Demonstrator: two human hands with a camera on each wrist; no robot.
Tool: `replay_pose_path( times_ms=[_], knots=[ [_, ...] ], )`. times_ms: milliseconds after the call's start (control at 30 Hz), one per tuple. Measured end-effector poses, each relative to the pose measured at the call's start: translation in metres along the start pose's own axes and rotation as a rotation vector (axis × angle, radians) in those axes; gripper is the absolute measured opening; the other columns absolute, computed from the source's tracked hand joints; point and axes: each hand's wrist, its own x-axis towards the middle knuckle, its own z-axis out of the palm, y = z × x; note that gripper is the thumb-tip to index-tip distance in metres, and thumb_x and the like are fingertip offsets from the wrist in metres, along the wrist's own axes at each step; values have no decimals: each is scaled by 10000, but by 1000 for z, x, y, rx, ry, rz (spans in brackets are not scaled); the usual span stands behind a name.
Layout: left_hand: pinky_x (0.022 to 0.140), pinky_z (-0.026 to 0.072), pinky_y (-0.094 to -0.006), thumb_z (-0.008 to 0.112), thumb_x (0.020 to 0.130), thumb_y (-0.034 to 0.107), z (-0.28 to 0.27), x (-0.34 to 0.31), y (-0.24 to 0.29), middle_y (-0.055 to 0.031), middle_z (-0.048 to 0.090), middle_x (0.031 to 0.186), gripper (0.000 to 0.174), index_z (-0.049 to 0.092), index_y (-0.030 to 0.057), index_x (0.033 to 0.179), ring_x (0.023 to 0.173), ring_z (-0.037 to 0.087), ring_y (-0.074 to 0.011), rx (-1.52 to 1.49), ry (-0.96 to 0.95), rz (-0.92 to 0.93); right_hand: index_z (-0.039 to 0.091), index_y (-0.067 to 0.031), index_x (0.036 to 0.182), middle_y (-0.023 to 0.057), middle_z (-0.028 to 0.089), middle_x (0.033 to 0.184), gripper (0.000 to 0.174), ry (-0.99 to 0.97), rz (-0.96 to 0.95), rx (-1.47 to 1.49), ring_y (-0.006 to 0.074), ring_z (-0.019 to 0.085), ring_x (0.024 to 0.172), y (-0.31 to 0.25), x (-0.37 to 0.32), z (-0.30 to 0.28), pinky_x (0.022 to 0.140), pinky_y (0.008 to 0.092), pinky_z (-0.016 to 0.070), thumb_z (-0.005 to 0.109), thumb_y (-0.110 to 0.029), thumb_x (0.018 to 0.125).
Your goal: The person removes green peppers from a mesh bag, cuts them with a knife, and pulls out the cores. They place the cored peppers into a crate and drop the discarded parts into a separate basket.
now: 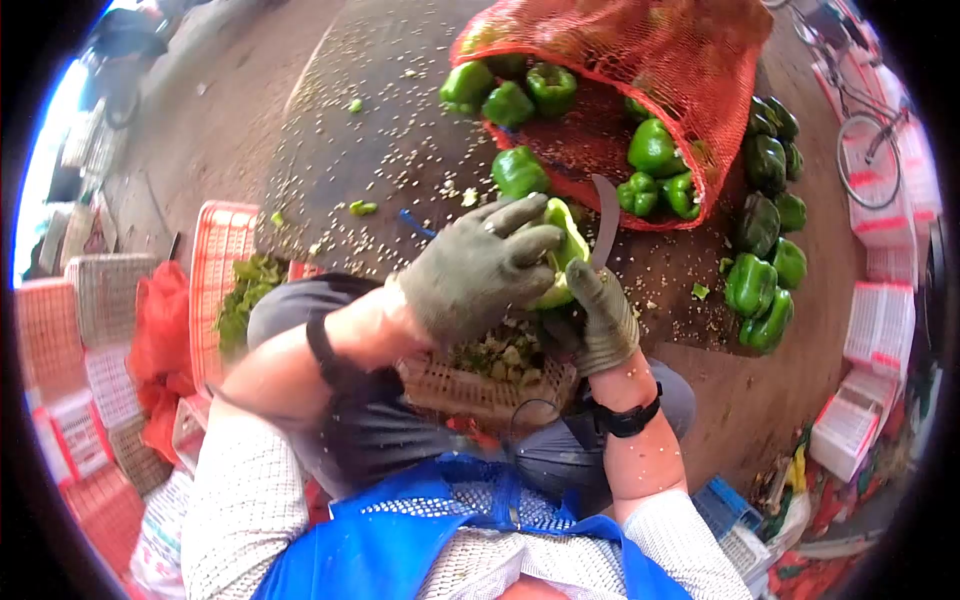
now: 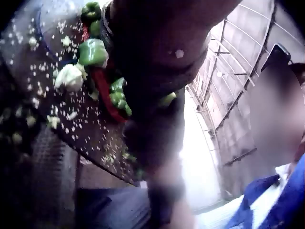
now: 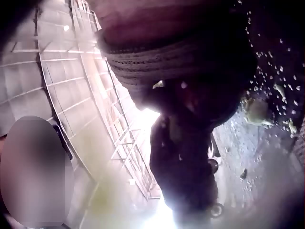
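My gloved left hand (image 1: 480,265) grips a cut-open green bell pepper (image 1: 566,238), its pale inside showing. Close against the pepper's right side, my gloved right hand (image 1: 606,322) holds a knife whose curved blade (image 1: 606,215) points up past the thumb; the handle is hidden in the glove. Both hands are over a basket (image 1: 480,395) of pepper scraps between the knees. Dark gloves fill much of both wrist views, hiding the cutting there. Just beyond the fingers, a whole green pepper (image 1: 520,172) lies on the seed-strewn board (image 1: 340,190).
An open red mesh sack (image 1: 640,50) spills green peppers at the far side. More peppers (image 1: 765,240) line the board's right edge. An orange crate (image 1: 222,240) with leafy scraps stands at left. Stacked crates (image 1: 870,320) stand at right.
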Motion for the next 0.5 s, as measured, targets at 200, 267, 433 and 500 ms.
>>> replay_pose_path(
  times_ms=[200,267,433,500],
  knots=[
    [839,520,-390,773,797,230,-58,-72,17,-115,633,1029,259,660,66,961,986,613,-301,-206,295,-472,451,14,1389,147,716,1024,709,-134,-131,-38,38,446,426,10,-16,9,420,202,390,613,-512,941],
    [781,511,-351,780,836,263,-93,-127,23,-125,659,963,274,660,56,970,869,640,-262,-144,449,-810,464,16,1375,170,713,1044,670,-116,-179,-28,46,438,400,5,-14,-3,409,215,407,595,-492,958],
    [752,503,-398,769,844,340,-156,-296,10,-151,705,925,327,703,59,997,837,667,-287,367,270,-1477,518,-23,1336,168,721,994,574,-25,-194,5,76,460,378,-7,-18,-7,389,249,442,609,-449,962],
    [860,506,-435,789,809,348,-164,-348,-11,-175,692,1102,405,685,74,1089,1013,663,-320,526,-386,-1769,554,-37,1296,153,727,948,502,-40,-218,17,86,485,376,-6,-21,-3,370,246,435,649,-390,952]
  ],
)
